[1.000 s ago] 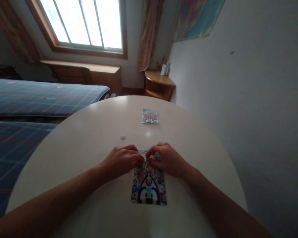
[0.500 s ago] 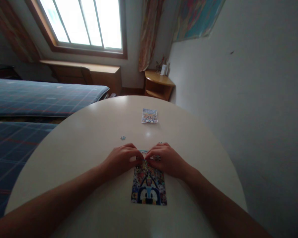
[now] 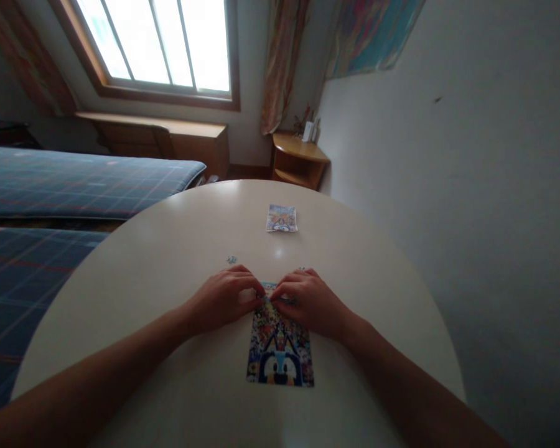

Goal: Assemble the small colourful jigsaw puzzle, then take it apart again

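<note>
A colourful jigsaw puzzle (image 3: 280, 348), mostly joined, lies near the front of a round white table (image 3: 168, 274). Both hands rest at its far edge with their fingertips meeting. My left hand (image 3: 221, 300) has curled fingers that pinch at the puzzle's top left corner. My right hand (image 3: 305, 298) is also curled, its fingers pressed on the top edge pieces. Whatever lies between the fingertips is too small to make out. One loose puzzle piece (image 3: 231, 259) lies just beyond my left hand.
A small printed picture card (image 3: 281, 218) lies farther back on the table. Two beds with blue plaid covers (image 3: 74, 180) stand to the left. A wooden corner shelf (image 3: 301, 158) and a window are behind; a white wall runs close on the right.
The two hands have drawn slightly closer together at the puzzle's top edge, covering the light strip seen between them earlier. Nothing else has moved.
</note>
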Tool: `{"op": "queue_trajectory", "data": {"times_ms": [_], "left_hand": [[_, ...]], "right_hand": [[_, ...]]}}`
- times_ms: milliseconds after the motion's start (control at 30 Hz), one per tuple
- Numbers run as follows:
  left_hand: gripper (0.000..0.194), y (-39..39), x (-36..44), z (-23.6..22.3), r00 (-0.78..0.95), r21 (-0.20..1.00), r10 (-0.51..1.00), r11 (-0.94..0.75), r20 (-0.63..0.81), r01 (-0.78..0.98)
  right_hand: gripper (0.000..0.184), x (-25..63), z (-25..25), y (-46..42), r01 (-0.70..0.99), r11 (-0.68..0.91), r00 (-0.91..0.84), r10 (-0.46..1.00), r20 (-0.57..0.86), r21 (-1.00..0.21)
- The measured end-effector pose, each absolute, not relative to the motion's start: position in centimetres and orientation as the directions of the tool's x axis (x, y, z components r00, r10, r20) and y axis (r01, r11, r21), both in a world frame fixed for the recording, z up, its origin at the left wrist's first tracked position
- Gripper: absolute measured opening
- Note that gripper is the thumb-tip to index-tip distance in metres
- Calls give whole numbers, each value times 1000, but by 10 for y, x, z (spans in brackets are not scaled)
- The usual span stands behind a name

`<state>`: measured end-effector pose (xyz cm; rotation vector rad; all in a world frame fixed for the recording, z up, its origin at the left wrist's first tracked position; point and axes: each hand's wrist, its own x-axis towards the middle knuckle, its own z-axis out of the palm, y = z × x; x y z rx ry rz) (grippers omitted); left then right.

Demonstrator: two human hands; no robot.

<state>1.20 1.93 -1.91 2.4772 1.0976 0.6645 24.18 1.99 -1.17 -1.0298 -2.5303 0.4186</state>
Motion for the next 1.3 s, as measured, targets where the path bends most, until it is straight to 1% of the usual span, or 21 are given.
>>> {"op": "queue_trajectory", "data": {"times_ms": [133, 267, 367, 400, 500, 633, 700, 767, 867, 967, 1033, 1167, 1300], "left_hand": [[13, 21, 8, -17, 663, 478, 695, -699, 278, 533], [22, 22, 3, -16, 742, 388, 604, -784, 292, 485], [25, 21, 2, -14, 791, 308, 546, -829, 275, 466], [26, 19, 2, -12, 799, 295, 540, -834, 264, 466], [28, 15, 3, -7, 809, 284, 540, -833, 230, 475], [28, 17, 2, -8, 809, 275, 532, -840, 249, 467], [24, 23, -3, -11, 783, 249, 549, -834, 293, 492], [21, 31, -10, -15, 707, 214, 617, -785, 346, 581], [23, 43, -24, -19, 534, 190, 742, -640, 405, 744], [27, 49, -36, -20, 413, 205, 818, -519, 400, 830], [29, 50, -39, -20, 395, 226, 843, -492, 366, 841], [27, 48, -37, -21, 429, 254, 853, -504, 299, 826], [27, 46, -32, -24, 479, 276, 828, -552, 293, 787]], "right_hand": [[9, 244, -10, 20, 568, 730, -708, 669, 227, -382], [11, 248, -6, 21, 538, 751, -739, 639, 213, -383], [15, 260, -3, 27, 598, 706, -678, 698, 230, -380], [17, 266, -3, 31, 633, 677, -640, 731, 238, -376], [16, 288, -1, 44, 711, 583, -530, 812, 244, -394], [15, 311, 0, 56, 746, 492, -478, 865, 154, -449], [15, 315, -2, 57, 747, 466, -463, 876, 131, -475], [17, 314, -4, 58, 742, 466, -467, 875, 127, -482], [21, 308, -9, 58, 733, 495, -486, 861, 149, -467], [21, 302, -12, 59, 741, 501, -480, 861, 169, -447], [20, 300, -13, 59, 746, 497, -477, 863, 166, -443], [18, 301, -13, 59, 747, 493, -475, 865, 161, -445], [16, 302, -13, 60, 744, 497, -481, 863, 158, -447]]}}
